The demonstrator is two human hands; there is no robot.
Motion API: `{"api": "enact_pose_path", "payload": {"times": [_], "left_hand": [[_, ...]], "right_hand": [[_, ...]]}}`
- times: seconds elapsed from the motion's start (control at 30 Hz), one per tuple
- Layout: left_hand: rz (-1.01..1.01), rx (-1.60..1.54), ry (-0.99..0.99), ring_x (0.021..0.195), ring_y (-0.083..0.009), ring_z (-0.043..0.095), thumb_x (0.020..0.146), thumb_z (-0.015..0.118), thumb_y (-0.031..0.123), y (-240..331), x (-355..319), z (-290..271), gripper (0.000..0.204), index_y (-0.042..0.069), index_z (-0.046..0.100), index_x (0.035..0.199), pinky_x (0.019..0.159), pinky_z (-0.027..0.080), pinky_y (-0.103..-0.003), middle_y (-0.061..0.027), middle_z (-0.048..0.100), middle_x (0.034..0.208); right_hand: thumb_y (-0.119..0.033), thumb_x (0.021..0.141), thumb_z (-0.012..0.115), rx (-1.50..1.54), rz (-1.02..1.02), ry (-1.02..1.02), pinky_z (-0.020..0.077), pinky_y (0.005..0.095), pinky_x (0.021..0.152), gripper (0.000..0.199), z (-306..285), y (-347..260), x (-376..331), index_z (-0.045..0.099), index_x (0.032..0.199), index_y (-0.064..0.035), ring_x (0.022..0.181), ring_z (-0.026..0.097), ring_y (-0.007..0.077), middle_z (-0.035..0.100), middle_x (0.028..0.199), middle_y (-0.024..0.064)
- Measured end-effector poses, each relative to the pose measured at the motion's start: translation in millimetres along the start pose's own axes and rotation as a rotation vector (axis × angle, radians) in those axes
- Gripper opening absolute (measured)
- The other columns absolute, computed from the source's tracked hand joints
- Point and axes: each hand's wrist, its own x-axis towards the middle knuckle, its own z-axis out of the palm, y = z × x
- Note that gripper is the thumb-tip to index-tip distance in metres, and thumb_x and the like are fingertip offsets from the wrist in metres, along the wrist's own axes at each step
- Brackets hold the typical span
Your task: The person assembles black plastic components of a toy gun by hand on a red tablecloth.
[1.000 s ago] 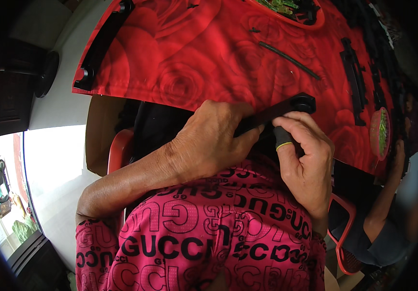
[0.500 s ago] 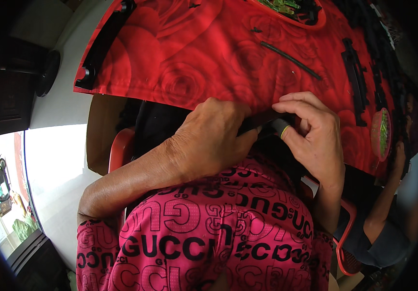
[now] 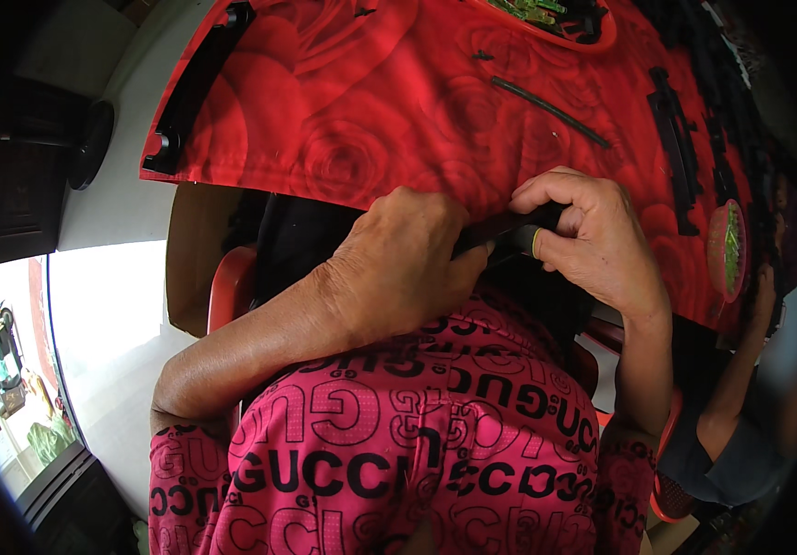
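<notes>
In front of my body, at the near edge of the red table, a long black strip-like part spans between my two hands. My left hand is closed round one end, knuckles up. With thumb and bent fingers, my right hand pinches the other end. A dark cover with a yellow edge sits on the right thumb. Much of the part is hidden by my fingers, so its exact kind does not show.
Red rose-patterned cloth covers the table. On it lie a long black bracket-like piece, a thin dark rod and black notched parts. Bowls with green pieces stand far and right. Another person's arm reaches in at right.
My right hand has shifted slightly, its wrist and forearm swinging outward to the right, and its fingers have bent more over the black part. My left hand stays nearly in place.
</notes>
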Motion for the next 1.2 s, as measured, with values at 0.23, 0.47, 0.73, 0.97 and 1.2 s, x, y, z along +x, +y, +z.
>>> {"api": "enact_pose_path", "payload": {"times": [0.23, 0.47, 0.73, 0.97, 1.2], "left_hand": [[0.025, -0.001, 0.023, 0.068, -0.0427, 0.071, 0.092, 0.073, 0.023, -0.5, 0.9, 0.8, 0.029, -0.006, 0.072, 0.088, 0.062, 0.055, -0.047, -0.0269, 0.066, 0.070], [-0.004, -0.005, 0.014, 0.068, -0.0428, 0.070, 0.092, 0.072, 0.023, 1.2, 0.7, 0.2, 0.030, -0.006, 0.072, 0.087, 0.062, 0.054, -0.047, -0.0274, 0.065, 0.069], [0.048, 0.007, 0.048, 0.069, -0.0446, 0.069, 0.091, 0.071, 0.021, -1.8, 1.5, 0.0, 0.028, -0.006, 0.072, 0.085, 0.064, 0.055, -0.049, -0.0272, 0.065, 0.070], [0.010, 0.019, 0.008, 0.071, -0.0444, 0.070, 0.091, 0.071, 0.023, 0.5, 3.3, -2.6, 0.029, -0.005, 0.073, 0.085, 0.067, 0.056, -0.050, -0.0271, 0.066, 0.071], [-0.018, 0.049, -0.006, 0.070, -0.0442, 0.070, 0.091, 0.070, 0.025, -0.6, 3.4, -2.1, 0.030, -0.004, 0.074, 0.084, 0.069, 0.056, -0.051, -0.0263, 0.066, 0.071]], "right_hand": [[0.005, 0.080, 0.069, -0.081, 0.034, -0.046, 0.0412, 0.0277, 0.049, 0.017, -4.5, -8.3, 4.1, 0.069, 0.097, 0.0047, 0.057, 0.057, 0.0060, 0.063, 0.087, 0.0059], [0.002, 0.079, 0.070, -0.212, -0.065, -0.053, 0.0383, 0.0311, 0.051, 0.016, -5.0, -11.3, 5.6, 0.069, 0.095, 0.0013, 0.054, 0.050, 0.0072, 0.064, 0.082, 0.0048], [-0.006, 0.088, 0.070, -0.335, -0.112, 0.116, 0.0561, 0.0307, 0.073, 0.018, -39.7, -28.5, 45.3, 0.073, 0.104, 0.0031, 0.077, 0.069, 0.0164, 0.072, 0.091, 0.0096], [-0.010, 0.090, 0.072, -0.788, -0.504, 0.425, 0.0532, 0.0467, 0.094, 0.022, -30.6, 44.1, 91.0, 0.069, 0.110, -0.0008, 0.105, 0.065, 0.0339, 0.068, 0.110, 0.0133], [-0.002, 0.091, 0.067, -0.852, -0.490, 0.372, 0.0555, 0.0414, 0.085, 0.016, -29.6, 36.9, 93.2, 0.062, 0.106, -0.0012, 0.097, 0.068, 0.0271, 0.069, 0.102, 0.0119]]}}
